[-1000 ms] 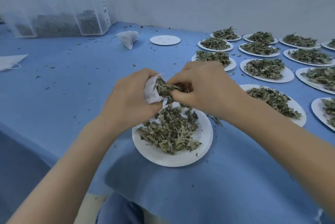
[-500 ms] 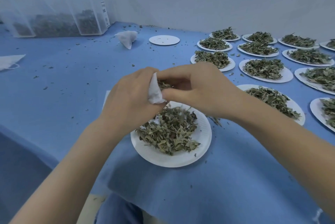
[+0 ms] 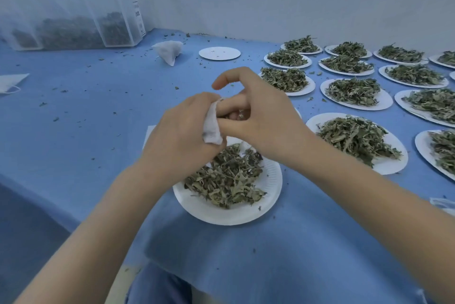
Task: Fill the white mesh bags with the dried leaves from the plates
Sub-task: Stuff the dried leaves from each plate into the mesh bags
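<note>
The left hand (image 3: 179,136) has its grip clenched around a white mesh bag (image 3: 211,124), while the right hand (image 3: 256,119) pinches the bag's edge with thumb and curled fingers, index finger raised. Both hover just above a paper plate (image 3: 268,195) of dried leaves (image 3: 226,178) on the blue surface (image 3: 98,111). More leaf-filled plates (image 3: 384,163) lie to the right; a filled bag (image 3: 168,50) sits farther back
</note>
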### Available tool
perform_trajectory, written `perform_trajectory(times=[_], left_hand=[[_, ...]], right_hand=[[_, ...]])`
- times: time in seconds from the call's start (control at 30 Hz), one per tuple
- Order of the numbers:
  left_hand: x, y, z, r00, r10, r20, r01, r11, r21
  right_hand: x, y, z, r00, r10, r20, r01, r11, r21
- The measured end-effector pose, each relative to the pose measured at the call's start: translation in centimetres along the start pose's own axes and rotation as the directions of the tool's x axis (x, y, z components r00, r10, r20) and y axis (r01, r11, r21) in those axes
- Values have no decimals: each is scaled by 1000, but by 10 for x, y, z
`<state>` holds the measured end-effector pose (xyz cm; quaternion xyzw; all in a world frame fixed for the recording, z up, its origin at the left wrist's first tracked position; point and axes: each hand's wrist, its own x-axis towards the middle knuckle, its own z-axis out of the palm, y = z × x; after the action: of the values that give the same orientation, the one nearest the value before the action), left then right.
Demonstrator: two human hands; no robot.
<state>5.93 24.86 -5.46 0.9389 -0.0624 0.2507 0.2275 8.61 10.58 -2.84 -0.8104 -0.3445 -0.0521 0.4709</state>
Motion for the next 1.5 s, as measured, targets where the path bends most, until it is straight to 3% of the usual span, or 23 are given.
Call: perform_trajectory(times=[0.1, 0.17, 0.23, 0.3, 0.43, 0.5, 0.6, 0.7, 0.87, 0.97, 1.07, 1.17, 1.33, 1.43, 1.5], left_hand=[[-1, -7, -7, 998, -24, -66, 24, 1000, 6], [-2, -8, -10, 995, -37, -92, 35, 999, -19], [-2, -7, -10, 993, -42, -106, 38, 999, -37], [-2, -7, -10, 993, -32, -114, 28, 999, -38], [-2, -8, -12, 995, -35, -97, 31, 999, -45], [-2, -6, -13, 996, -34, -78, 31, 999, -30], [-3, -3, -13, 997, 4, -72, -4, 1000, -11], [-5, 2, -11, 991, 87, -101, -85, 996, 26], [-9, 15, -7, 969, 229, -91, -221, 971, 94], [-10, 16, -6, 977, 198, -81, -194, 979, 62], [-7, 13, -12, 988, 145, -62, -144, 989, 10], [-4, -1, -23, 992, 92, -87, -91, 996, 18], [-6, -20, -28, 993, 76, -87, -64, 988, 143], [-9, -29, -28, 996, 37, -82, -24, 987, 159], [-11, -35, -29, 997, -10, -80, 22, 989, 149]], right_hand=[[3, 1, -16, 1000, 19, -19, -17, 996, 92], [3, 2, -20, 997, 65, -36, -63, 997, 52], [3, 3, -18, 984, 157, 84, -162, 986, 49], [2, 5, -14, 958, 217, 186, -250, 951, 180], [1, 3, -10, 977, 207, 58, -215, 931, 294], [0, 2, -9, 988, 156, -19, -146, 953, 264], [-2, 0, -4, 997, 42, -67, -37, 996, 81], [-3, -2, 1, 998, -36, -56, 32, 997, -68], [-3, -1, -1, 999, -37, 19, 39, 988, -152], [-1, -1, -6, 977, -11, 214, 42, 989, -140], [1, -2, -12, 947, -15, 322, 64, 988, -140], [5, -2, -21, 953, -25, 300, 33, 999, -22], [6, 1, -29, 990, -53, 128, 51, 998, 21], [4, 10, -24, 994, 6, 107, 4, 996, -87], [3, 14, -19, 975, 74, 211, -19, 967, -254]])
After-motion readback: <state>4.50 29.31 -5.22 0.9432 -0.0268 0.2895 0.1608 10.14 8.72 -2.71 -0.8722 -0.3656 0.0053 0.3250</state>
